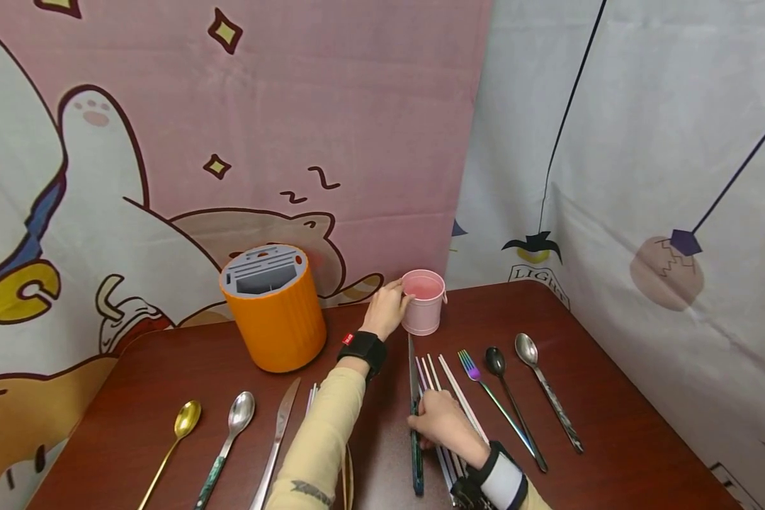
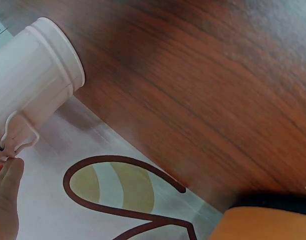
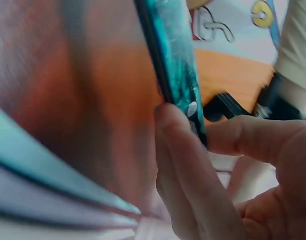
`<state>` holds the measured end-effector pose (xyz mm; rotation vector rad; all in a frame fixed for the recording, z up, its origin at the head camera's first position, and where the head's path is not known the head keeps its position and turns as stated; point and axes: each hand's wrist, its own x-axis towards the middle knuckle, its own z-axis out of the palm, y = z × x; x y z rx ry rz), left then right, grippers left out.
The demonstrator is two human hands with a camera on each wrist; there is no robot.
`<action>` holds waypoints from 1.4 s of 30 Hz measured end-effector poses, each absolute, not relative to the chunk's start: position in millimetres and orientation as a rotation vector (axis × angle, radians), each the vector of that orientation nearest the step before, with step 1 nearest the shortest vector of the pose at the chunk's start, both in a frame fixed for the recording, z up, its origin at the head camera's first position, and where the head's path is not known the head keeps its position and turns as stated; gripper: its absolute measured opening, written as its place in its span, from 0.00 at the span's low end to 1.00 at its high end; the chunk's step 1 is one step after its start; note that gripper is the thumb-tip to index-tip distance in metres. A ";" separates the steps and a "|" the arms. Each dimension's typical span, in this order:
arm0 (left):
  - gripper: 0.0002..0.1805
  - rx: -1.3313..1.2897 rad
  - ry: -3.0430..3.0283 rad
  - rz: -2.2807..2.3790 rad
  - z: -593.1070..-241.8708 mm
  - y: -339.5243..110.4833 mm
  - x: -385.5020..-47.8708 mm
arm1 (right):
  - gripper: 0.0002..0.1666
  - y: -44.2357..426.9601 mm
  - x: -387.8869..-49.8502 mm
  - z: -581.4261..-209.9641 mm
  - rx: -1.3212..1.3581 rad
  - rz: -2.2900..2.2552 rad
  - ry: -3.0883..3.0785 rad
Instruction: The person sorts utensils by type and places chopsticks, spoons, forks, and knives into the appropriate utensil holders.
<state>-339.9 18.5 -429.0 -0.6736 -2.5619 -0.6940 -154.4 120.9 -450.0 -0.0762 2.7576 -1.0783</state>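
My left hand (image 1: 385,309) pinches the rim of a small pink bucket (image 1: 423,317) standing at the table's back edge. In the left wrist view, the fingertips meet the bucket (image 2: 35,75) by its wire handle. Nearer the front, my right hand (image 1: 449,423) pinches a table knife (image 1: 414,379) by its dark green handle, thumb on one side and fingers on the other. The right wrist view shows that marbled handle (image 3: 176,60) between the fingertips. Several chopsticks (image 1: 465,400) lie beside and beneath the right hand, partly hidden by it.
Left of the bucket stands an orange utensil holder (image 1: 280,326) with a slotted grey top. A rainbow fork (image 1: 494,397), black spoon (image 1: 496,363) and silver spoon (image 1: 528,350) lie right. Left are a gold spoon (image 1: 187,419), green-handled spoon (image 1: 240,412) and silver knife (image 1: 280,421).
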 end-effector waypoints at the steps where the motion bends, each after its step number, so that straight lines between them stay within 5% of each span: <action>1: 0.18 -0.673 -2.559 -0.694 -429.0 18.3 -340.0 | 0.22 124.1 -154.9 -446.8 -0.068 -1.103 2.779; 9: 0.19 -0.677 -2.557 -0.702 -428.3 16.9 -340.4 | 0.09 151.2 -168.9 -418.6 0.123 -1.345 2.868; 27: 0.16 -0.649 -2.588 -0.688 -424.2 19.2 -338.6 | 0.13 196.6 -262.7 -362.9 0.153 -1.738 3.306; 42: 0.12 -0.606 -2.624 -0.671 -420.8 20.1 -337.0 | 0.13 185.4 -305.1 -398.7 0.024 -1.877 3.296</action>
